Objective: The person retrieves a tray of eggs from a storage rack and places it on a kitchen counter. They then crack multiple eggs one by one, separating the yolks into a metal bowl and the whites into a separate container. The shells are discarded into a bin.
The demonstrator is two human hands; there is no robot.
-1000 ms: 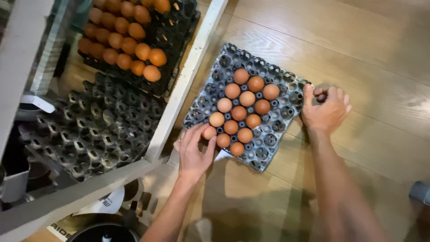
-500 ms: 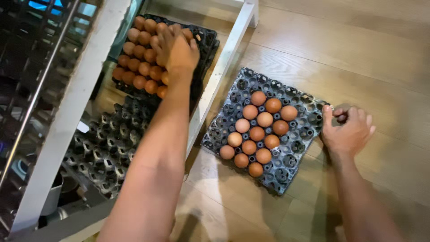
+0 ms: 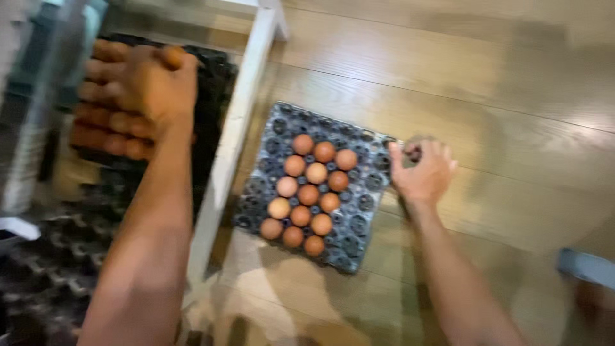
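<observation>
Twelve brown eggs (image 3: 307, 192) sit in a grey pulp tray (image 3: 370, 192) on the wood floor (image 3: 500, 83), its long axis slanting from upper right to lower left; right hand (image 3: 423, 173) pinches the tray's right edge; left hand (image 3: 150, 83), blurred, closes around an egg (image 3: 172, 56) above a black tray (image 3: 214, 96) behind a white rail (image 3: 234, 141).
</observation>
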